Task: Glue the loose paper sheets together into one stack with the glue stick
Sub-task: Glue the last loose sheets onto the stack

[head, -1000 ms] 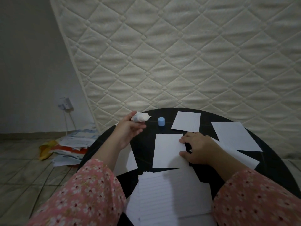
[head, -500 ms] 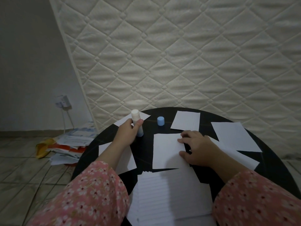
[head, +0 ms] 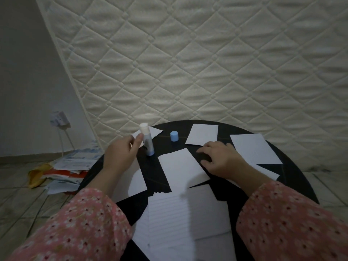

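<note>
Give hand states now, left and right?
Left hand: open, fingertips beside the upright glue stick.
Right hand: open, resting on a paper sheet.

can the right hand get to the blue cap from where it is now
Probably yes: the blue cap stands alone on bare black table, just beyond and left of the right hand, with nothing between them.

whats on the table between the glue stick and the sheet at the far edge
In the head view, the blue cap stands on bare black table between the glue stick and the far sheet.
</note>
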